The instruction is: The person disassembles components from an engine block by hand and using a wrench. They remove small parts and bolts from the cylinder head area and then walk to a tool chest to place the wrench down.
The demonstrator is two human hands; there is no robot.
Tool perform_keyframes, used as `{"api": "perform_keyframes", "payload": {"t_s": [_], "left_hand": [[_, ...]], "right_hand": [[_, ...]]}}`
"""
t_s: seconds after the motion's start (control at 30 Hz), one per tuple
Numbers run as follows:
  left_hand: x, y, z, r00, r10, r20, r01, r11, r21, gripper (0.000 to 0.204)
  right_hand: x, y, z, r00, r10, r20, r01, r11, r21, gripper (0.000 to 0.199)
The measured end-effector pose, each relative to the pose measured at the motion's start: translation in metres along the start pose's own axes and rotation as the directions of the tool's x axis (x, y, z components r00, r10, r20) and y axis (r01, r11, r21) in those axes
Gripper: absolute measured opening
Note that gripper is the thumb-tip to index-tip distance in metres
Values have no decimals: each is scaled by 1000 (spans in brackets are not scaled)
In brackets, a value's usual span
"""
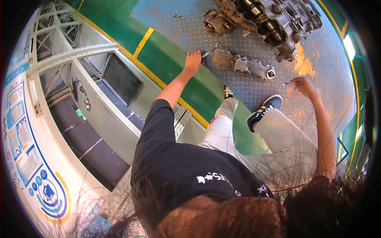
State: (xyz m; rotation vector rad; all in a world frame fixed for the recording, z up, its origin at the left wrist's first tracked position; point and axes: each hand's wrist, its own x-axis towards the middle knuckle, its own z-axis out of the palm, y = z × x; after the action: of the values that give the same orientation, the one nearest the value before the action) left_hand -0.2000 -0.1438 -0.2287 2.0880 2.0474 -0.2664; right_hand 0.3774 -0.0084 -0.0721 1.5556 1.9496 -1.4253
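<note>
The cover is a ribbed, grey cast-metal part lying flat on the plate floor, directly below the engine block. Its long axis runs left to right in the head view, dropping slightly toward the right end, where a round opening shows. A raised boss sits near its middle. The surface looks dull and unpainted, with fine parallel fins on both halves.

The left hand is the nearer one. It rests at the cover's left end, closed around a thin metal tool, probably a wrench or ratchet handle, whose tip points toward the cover's upper-left corner. Whether the tool touches the cover cannot be told. The cover therefore lies to the right of this grip, with its length continuing away from the hand.

The right hand is well apart from the cover, beyond and below its right end. Its fingers pinch a small bright metal piece, likely a bolt or a socket bit; it is too small to identify.

The engine block lies above the cover, close to it but apart, with cam lobes and open bores visible. A smaller cast housing sits against its left side.

The person sits on the floor, one dark shoe below the cover. Orange stains mark the floor to the right. A green strip with yellow lines borders the floor on the left, next to a grey steel frame.
</note>
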Motion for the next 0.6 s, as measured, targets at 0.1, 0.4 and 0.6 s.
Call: {"api": "perform_keyframes", "payload": {"t_s": [0.1,0.4,0.6], "left_hand": [[-2,10,7,992,-121,46,120,993,21,52],[-16,6,7,866,-484,126,406,532,-743,77],[-79,-16,-53,824,-528,205,137,-164,-977,74]], "right_hand": [[19,73,-6,988,142,-61,-125,965,231,24],[6,203,88,896,437,-84,-152,477,866,53],[32,157,174,811,583,-34,-378,569,730,87]]}}
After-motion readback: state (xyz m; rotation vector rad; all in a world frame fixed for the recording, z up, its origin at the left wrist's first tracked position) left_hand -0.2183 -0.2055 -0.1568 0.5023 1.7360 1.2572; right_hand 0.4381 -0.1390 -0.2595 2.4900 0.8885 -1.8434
